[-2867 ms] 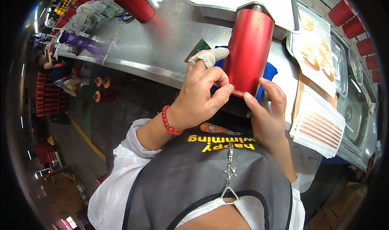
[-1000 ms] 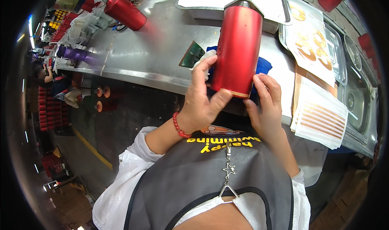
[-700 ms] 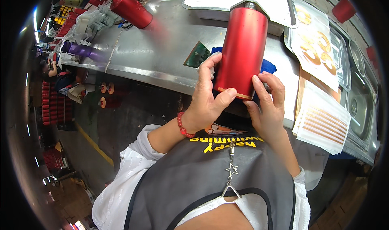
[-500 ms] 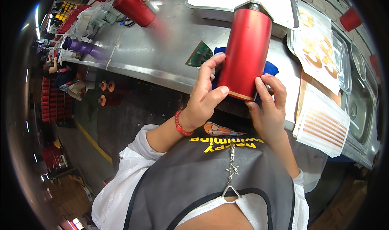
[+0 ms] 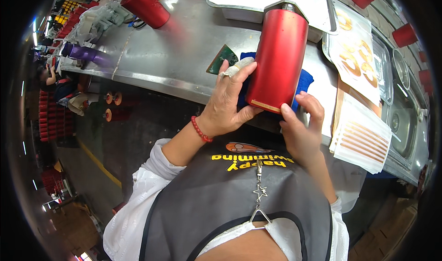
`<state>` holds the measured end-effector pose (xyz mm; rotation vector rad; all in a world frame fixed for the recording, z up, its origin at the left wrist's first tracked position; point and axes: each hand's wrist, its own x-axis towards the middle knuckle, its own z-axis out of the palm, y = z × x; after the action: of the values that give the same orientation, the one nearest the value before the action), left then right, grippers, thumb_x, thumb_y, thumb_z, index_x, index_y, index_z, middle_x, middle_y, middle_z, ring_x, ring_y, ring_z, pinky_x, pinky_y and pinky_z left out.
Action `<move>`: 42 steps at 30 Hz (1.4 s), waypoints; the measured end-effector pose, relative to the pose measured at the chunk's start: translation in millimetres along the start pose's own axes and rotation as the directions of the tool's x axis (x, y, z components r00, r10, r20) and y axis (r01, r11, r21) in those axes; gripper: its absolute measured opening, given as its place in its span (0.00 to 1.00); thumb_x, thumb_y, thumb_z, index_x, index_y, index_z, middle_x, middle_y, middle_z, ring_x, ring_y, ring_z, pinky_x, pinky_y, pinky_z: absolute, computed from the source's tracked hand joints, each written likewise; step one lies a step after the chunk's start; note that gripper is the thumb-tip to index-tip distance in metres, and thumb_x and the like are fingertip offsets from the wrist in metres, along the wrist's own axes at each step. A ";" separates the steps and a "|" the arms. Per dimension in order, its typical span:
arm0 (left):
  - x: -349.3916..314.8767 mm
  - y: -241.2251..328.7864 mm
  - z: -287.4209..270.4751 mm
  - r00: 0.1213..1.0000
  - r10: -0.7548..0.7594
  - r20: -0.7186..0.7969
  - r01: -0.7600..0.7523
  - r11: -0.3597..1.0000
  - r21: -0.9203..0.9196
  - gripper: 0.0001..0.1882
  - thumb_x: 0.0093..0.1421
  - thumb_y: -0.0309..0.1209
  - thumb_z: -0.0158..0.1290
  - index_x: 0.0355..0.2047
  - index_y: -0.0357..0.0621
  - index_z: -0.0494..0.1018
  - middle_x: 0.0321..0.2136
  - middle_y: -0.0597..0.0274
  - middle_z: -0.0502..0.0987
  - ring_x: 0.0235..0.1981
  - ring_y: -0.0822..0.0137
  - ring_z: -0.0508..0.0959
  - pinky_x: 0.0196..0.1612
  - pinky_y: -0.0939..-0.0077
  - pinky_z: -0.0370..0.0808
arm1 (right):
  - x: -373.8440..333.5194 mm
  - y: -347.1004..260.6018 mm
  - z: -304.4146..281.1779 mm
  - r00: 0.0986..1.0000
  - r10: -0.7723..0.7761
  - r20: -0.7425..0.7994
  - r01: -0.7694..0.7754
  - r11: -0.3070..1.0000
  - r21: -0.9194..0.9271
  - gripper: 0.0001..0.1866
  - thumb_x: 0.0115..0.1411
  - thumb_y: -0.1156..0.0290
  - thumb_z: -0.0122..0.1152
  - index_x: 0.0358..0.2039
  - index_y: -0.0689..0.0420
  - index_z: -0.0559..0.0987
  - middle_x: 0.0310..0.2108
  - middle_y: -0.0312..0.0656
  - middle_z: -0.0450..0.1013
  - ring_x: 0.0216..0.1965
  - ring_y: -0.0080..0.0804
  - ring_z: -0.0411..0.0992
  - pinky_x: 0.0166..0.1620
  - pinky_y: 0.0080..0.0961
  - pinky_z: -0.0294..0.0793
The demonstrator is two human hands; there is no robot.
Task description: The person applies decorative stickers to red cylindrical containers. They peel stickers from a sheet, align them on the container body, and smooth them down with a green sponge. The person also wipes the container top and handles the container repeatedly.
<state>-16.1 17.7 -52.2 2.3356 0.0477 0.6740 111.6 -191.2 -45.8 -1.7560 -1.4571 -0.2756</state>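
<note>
A glossy red metal cylinder (image 5: 280, 61) lies tilted toward me over a blue cloth (image 5: 304, 84), a thin gold strip (image 5: 266, 106) along its near rim. Its far end shows a metal neck against an angular plate (image 5: 301, 10). My left hand (image 5: 225, 97) is closed against the cylinder's left side, thumb at the near rim, with a whitish crumpled cloth (image 5: 238, 67) at its fingers. My right hand (image 5: 304, 127) has its fingers bent, one fingertip pressed on the rim at the strip's right end; its thumb is partly hidden. A green triangular piece (image 5: 222, 59) lies beyond my left hand.
Another red cylinder (image 5: 145, 6) lies on the steel table (image 5: 184, 45) at the far left. A tray (image 5: 338, 19) with a printed sheet stands behind. To the right are sheets with gold ring shapes (image 5: 352, 61), striped strip sheets (image 5: 363, 137) and a sink (image 5: 400, 123).
My right fingers have slid down to the near rim, one fingertip now on the gold strip. My left fingers have shifted, and the whitish cloth shows more. The cylinder stays in place.
</note>
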 end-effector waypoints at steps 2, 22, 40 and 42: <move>4.5 -5.8 -2.6 0.998 0.066 -0.012 -0.066 0.996 0.055 0.45 0.60 0.55 0.59 0.69 0.42 0.58 0.60 0.45 0.69 0.61 0.46 0.70 0.70 0.37 0.45 | 4.6 -3.7 1.6 0.999 -0.042 -0.011 0.041 0.999 -0.028 0.32 0.44 0.84 0.70 0.52 0.48 0.83 0.55 0.47 0.66 0.57 0.51 0.67 0.58 0.40 0.70; 19.4 11.0 -11.0 0.985 0.161 -0.059 -0.147 0.971 0.187 0.41 0.52 0.49 0.67 0.64 0.50 0.67 0.58 0.47 0.69 0.59 0.44 0.69 0.69 0.36 0.50 | 27.6 -19.1 1.3 0.992 -0.121 0.035 0.125 0.977 -0.173 0.27 0.46 0.81 0.71 0.49 0.47 0.84 0.55 0.45 0.66 0.57 0.50 0.67 0.57 0.39 0.71; -47.7 12.2 8.3 0.963 0.177 -0.202 -0.096 0.929 0.357 0.22 0.64 0.40 0.57 0.56 0.48 0.78 0.58 0.47 0.74 0.68 0.42 0.58 0.72 0.38 0.41 | -3.9 -5.2 0.8 0.994 0.082 0.076 -0.079 0.996 -0.032 0.33 0.49 0.83 0.68 0.59 0.61 0.74 0.57 0.52 0.65 0.58 0.54 0.65 0.59 0.47 0.67; -46.1 15.7 13.9 0.963 0.192 -0.189 -0.122 0.937 0.329 0.22 0.65 0.40 0.56 0.57 0.47 0.77 0.60 0.48 0.73 0.69 0.41 0.55 0.72 0.37 0.40 | -6.3 -4.0 3.9 0.995 0.084 0.058 -0.084 0.996 -0.008 0.33 0.49 0.83 0.68 0.59 0.61 0.75 0.57 0.52 0.65 0.58 0.54 0.65 0.59 0.47 0.67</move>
<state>-51.6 -12.6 -71.9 2.5773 0.0709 1.0711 104.8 -193.0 -50.4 -1.8382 -1.4207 -0.1854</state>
